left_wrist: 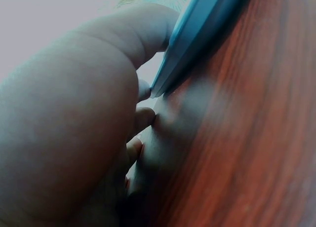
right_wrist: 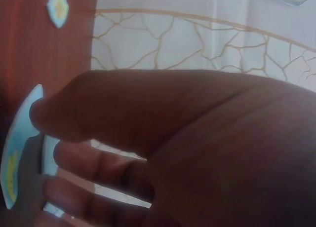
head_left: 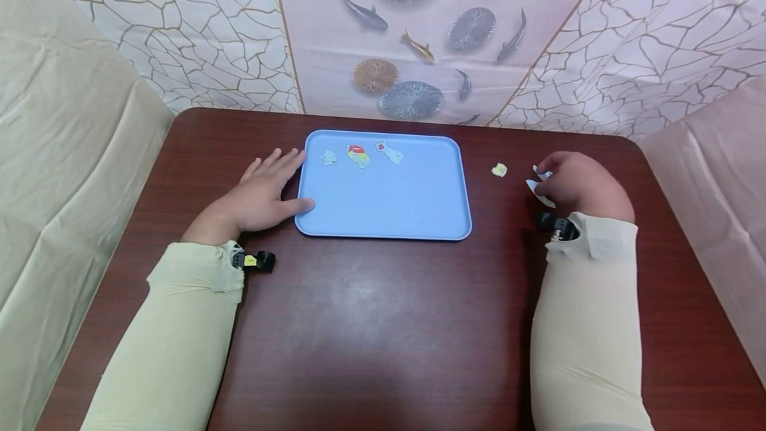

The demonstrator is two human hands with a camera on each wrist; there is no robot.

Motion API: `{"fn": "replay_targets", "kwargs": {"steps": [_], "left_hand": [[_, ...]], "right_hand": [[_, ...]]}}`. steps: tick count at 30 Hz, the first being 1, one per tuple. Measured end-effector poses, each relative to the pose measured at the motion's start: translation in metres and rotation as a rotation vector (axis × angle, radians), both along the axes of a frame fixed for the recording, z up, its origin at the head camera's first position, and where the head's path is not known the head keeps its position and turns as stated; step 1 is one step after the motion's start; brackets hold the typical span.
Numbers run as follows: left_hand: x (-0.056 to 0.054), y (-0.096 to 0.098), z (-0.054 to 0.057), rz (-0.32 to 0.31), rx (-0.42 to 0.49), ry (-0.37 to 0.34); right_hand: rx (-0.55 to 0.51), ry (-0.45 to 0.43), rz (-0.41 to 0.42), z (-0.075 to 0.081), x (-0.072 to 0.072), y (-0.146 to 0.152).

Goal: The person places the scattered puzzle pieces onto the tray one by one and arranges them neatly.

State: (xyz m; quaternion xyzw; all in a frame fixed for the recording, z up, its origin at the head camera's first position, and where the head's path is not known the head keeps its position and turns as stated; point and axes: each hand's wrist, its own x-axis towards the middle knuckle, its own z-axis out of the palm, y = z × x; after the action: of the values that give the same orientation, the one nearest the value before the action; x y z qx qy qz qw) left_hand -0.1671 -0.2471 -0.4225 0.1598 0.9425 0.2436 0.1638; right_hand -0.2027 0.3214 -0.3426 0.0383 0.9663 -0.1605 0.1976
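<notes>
My left hand (head_left: 257,201) lies with spread fingers at the left edge of a light blue tray (head_left: 383,218), its thumb over the rim. On the tray are three small printed cutouts: a pale cutout (head_left: 328,157), a red and yellow cutout (head_left: 358,156) and a light blue cutout with a red spot (head_left: 391,153). To the tray's right, my bent right hand (head_left: 583,185) is at two light blue cutouts. Its thumb touches a curved cutout (right_wrist: 12,158) with a yellow patch; the fingers are by the other cutout (head_left: 541,173). Whether either is pinched is unclear.
A yellowish cutout (head_left: 499,169) lies on the dark wooden table (head_left: 371,324) between tray and right hand. Patterned cloth (head_left: 227,25) hangs behind the far table edge, with plain cloth on both sides. Each wrist wears a small black camera.
</notes>
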Motion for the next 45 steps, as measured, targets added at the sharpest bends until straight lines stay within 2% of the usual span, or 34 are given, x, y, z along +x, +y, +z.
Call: {"fn": "replay_targets", "kwargs": {"steps": [7,19,32,45], "left_hand": [[0.000,0.000,0.000,0.002,-0.001,0.003],[0.000,0.001,0.000,0.011,-0.007,-0.002],[0.000,0.000,0.000,0.006,-0.007,0.005],[0.000,0.000,0.000,0.003,-0.010,0.006]], "right_hand": [[0.005,-0.006,0.002,-0.008,-0.001,0.001],[0.032,0.009,0.028,-0.013,-0.003,0.002],[-0.004,-0.012,-0.002,-0.014,-0.003,0.000],[-0.006,0.007,0.010,-0.016,-0.003,-0.003]]}}
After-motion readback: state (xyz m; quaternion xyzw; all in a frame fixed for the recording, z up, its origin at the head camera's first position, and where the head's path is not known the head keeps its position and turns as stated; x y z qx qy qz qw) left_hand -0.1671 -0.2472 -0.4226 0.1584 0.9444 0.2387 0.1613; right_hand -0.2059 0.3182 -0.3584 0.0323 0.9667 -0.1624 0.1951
